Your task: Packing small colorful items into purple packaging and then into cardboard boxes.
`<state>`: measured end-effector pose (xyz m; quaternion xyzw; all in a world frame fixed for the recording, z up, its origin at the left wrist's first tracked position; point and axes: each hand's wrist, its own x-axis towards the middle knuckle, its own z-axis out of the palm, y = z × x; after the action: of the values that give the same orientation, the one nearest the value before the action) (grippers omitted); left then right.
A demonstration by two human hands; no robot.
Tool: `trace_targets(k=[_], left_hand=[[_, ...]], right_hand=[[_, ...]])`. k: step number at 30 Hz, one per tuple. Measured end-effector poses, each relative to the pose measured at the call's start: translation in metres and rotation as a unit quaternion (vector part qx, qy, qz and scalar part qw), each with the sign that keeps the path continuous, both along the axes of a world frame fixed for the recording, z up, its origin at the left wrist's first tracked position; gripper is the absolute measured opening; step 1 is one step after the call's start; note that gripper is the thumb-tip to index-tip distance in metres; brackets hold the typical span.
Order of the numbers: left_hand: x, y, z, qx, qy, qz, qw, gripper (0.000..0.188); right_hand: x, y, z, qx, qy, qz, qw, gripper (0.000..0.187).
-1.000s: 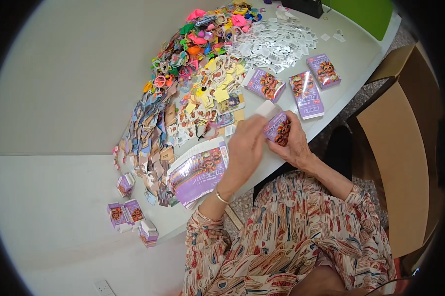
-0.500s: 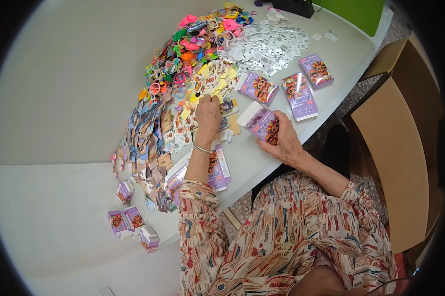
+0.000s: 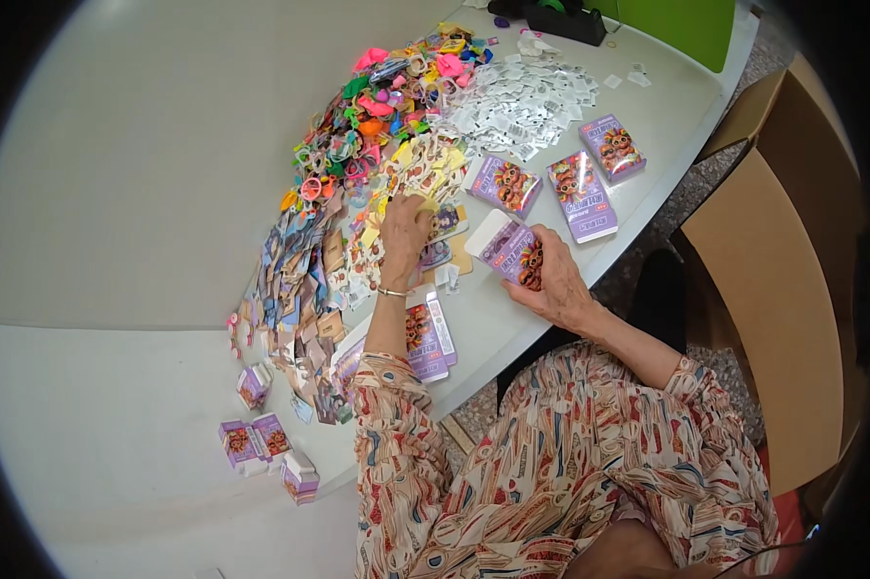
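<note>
My right hand (image 3: 562, 288) holds a small purple printed box (image 3: 520, 259), its fingers wrapped around the lower end. The box's white end flap (image 3: 486, 230) stands open toward my left hand. My left hand (image 3: 406, 232) is down on a heap of small yellow and white printed pieces (image 3: 425, 166), fingers curled and bent into it. Its fingertips are hidden, so what they pinch cannot be made out. Right beside that hand lie some picture cards (image 3: 447, 222). Beneath my left forearm are flattened purple boxes (image 3: 433, 340).
Three filled-out purple boxes, one of them (image 3: 609, 147) farthest right, lie beyond my right hand. Heaps of colourful plastic trinkets (image 3: 367, 106), white packets (image 3: 522, 101) and brownish folded cards (image 3: 295, 275) cover the table. A black tape dispenser (image 3: 565, 21) stands far back; a cardboard carton (image 3: 773, 309) is at right.
My left hand has shifted slightly within the yellow and white heap, its fingers more bent. The box stays in my right hand. The whole view has tilted a little.
</note>
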<state>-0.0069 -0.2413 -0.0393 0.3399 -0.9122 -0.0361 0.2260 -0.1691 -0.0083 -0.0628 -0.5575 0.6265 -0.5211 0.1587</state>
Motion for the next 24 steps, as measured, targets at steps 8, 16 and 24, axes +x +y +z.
trace_targets(k=[8, 16, 24], left_hand=[[-0.010, 0.049, 0.045, 0.105, 0.174, 0.061, 0.977, 0.019], [-0.035, 0.148, 0.057, -0.041, -0.006, -0.030, 0.999, 0.022], [0.048, 0.074, 0.056, 0.104, -0.042, 0.160, 0.981, 0.016]], right_hand=[[-0.003, -0.001, -0.002, 0.014, 0.003, -0.001, 1.000, 0.080], [0.004, -0.007, 0.003, -0.052, 0.032, 0.001, 0.998, 0.078], [-0.002, -0.001, 0.001, -0.003, 0.005, 0.003, 1.000, 0.079]])
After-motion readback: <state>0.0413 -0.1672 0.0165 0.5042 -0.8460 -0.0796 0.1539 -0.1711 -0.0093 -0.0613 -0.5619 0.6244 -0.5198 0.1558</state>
